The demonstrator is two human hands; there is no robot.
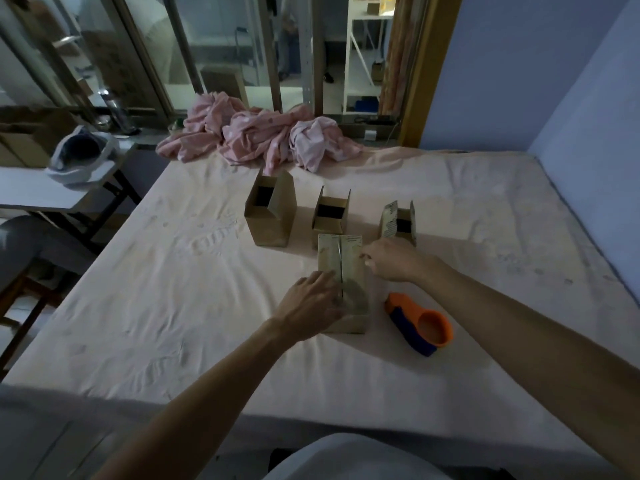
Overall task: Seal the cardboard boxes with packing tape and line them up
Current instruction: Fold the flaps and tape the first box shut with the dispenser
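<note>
A closed cardboard box (349,258) is seen near the middle of the bed (173,306), its two top flaps folded together. The left hand (311,299) is laid on the near part of the top, fingers spread flat across the seam. The right hand (394,259) is held at the box's far right edge with fingers bent; whether the flap is gripped cannot be told. A tape dispenser (420,322) is left lying just right of the box. Three open boxes (330,213) are stood in a row just beyond it. A pink cloth (256,133) is heaped at the far edge.
</note>
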